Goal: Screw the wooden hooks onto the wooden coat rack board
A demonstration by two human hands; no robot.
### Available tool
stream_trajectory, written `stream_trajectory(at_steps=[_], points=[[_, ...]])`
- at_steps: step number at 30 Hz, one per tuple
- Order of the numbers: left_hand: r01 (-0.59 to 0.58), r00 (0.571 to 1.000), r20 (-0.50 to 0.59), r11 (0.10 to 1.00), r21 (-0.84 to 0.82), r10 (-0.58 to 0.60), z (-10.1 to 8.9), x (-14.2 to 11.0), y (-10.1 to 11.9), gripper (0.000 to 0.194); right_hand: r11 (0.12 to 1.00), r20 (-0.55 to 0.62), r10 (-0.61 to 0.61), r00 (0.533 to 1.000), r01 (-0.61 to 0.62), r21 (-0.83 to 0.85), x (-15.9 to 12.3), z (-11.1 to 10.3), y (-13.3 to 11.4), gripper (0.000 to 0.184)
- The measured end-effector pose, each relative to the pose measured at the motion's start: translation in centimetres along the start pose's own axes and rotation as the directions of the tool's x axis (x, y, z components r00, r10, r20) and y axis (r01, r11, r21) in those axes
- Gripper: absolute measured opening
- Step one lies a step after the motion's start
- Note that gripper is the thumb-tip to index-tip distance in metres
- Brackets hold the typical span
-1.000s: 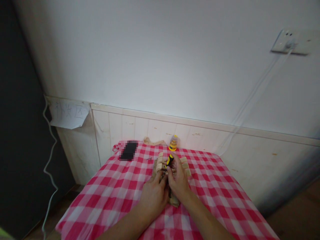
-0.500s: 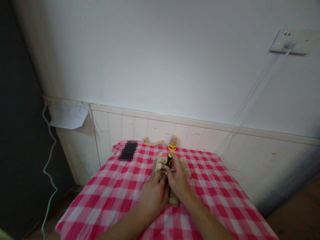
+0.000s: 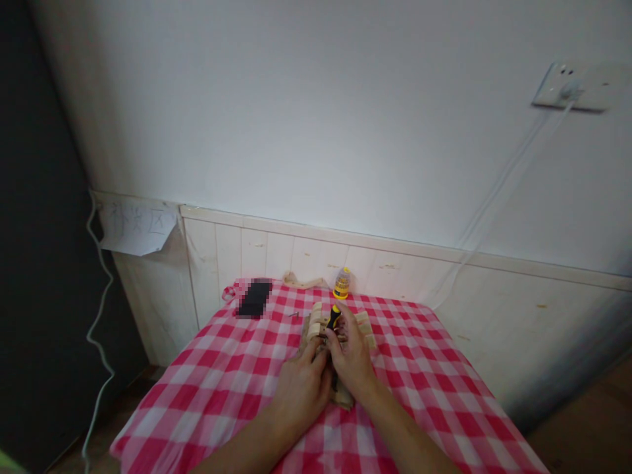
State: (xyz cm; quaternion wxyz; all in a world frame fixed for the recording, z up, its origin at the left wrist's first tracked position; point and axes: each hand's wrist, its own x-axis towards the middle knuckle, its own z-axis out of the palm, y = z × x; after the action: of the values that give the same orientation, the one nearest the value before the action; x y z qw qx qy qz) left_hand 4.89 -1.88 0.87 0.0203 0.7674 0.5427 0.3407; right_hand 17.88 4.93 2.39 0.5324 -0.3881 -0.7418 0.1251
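Wall [image 3: 316, 118], white above pale panelling, stands behind a red-and-white checked tablecloth [image 3: 222, 388]. On the cloth lies a slatted wooden piece [image 3: 316, 317], beneath both hands, its near end showing below them. The left hand [image 3: 303, 388] has its fingers on this piece; whether they clasp it, I cannot tell. The right hand [image 3: 354, 362] grasps a yellow-and-black screwdriver [image 3: 334, 317] between thumb and fingers, the tilted handle rising out of the grip over the wooden piece, its lower end hidden. A pixelated dark rectangle [image 3: 254, 299] lies at far left, a yellow-based bottle [image 3: 341, 284] stands near the panelling, and small metal bits [image 3: 295, 315] lie left of the wooden piece.
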Motion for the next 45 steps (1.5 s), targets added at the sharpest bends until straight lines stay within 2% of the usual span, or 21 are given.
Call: stream_trajectory(at_steps=[3,5,8,12,14,16,19,22,25,28,32,37,41,45], points=[[-0.01,0.994,-0.105,0.995,-0.1,0.0,-0.2,-0.2,-0.3,0.031,1.0,0.007,-0.03,1.0,0.03,-0.008,0.0,-0.1,0.0,0.055],[0.024,0.983,-0.174,0.986,-0.164,-0.053,-0.7,0.0,-0.7,0.029,0.998,0.012,-0.06,0.998,0.06,-0.013,0.0,-0.1,0.1,0.055],[0.144,0.944,-0.256,0.959,-0.246,-0.207,-1.9,1.0,-1.9,0.031,0.996,0.018,-0.093,0.996,0.093,-0.016,0.0,-0.2,0.3,0.056],[0.37,0.861,-0.241,0.876,-0.309,-0.448,-4.5,3.3,-4.5,0.032,0.995,0.016,-0.098,0.995,0.098,-0.022,-0.1,-0.1,0.5,0.056],[0.443,0.876,-0.117,0.877,-0.188,-0.468,-6.1,4.2,-6.1,0.035,0.996,0.012,-0.09,0.996,0.09,-0.017,-0.2,-0.1,0.5,0.056],[0.459,0.883,0.047,0.88,0.12,-0.467,-7.6,4.8,-7.8,0.035,0.996,0.014,-0.085,0.996,0.085,-0.006,-0.1,0.0,0.5,0.056],[0.491,0.851,0.057,0.829,0.267,-0.522,-9.3,5.2,-10.8,0.035,0.997,0.019,-0.074,0.997,0.074,0.0,0.0,0.0,0.5,0.056],[0.504,0.833,0.031,0.781,0.368,-0.552,-10.1,5.5,-13.9,0.05,0.998,0.022,-0.055,0.998,0.055,0.007,0.1,0.0,0.6,0.055],[0.512,0.814,0.026,0.739,0.438,-0.58,-10.2,5.8,-16.5,0.059,0.998,0.023,-0.067,0.997,0.067,0.016,0.0,0.0,0.6,0.056],[0.509,0.801,0.046,0.72,0.472,-0.596,-9.7,5.9,-18.2,0.06,0.995,0.018,-0.097,0.995,0.097,0.003,0.0,0.0,0.4,0.057],[0.502,0.795,0.068,0.716,0.485,-0.603,-9.1,5.8,-19.2,0.058,0.993,0.021,-0.119,0.993,0.119,-0.024,-0.1,0.0,0.1,0.058],[0.508,0.796,0.063,0.721,0.472,-0.602,-8.7,5.6,-19.4,0.058,0.992,0.022,-0.117,0.993,0.118,-0.035,-0.1,0.0,0.2,0.056],[0.524,0.815,0.005,0.74,0.422,-0.58,-9.0,5.6,-19.1,0.061,0.993,0.018,-0.115,0.993,0.115,-0.027,-0.1,0.1,0.4,0.054],[0.523,0.844,-0.052,0.799,0.297,-0.534,-9.4,6.0,-18.2,0.057,0.995,0.021,-0.089,0.996,0.089,-0.034,-0.1,0.1,0.4,0.053]])
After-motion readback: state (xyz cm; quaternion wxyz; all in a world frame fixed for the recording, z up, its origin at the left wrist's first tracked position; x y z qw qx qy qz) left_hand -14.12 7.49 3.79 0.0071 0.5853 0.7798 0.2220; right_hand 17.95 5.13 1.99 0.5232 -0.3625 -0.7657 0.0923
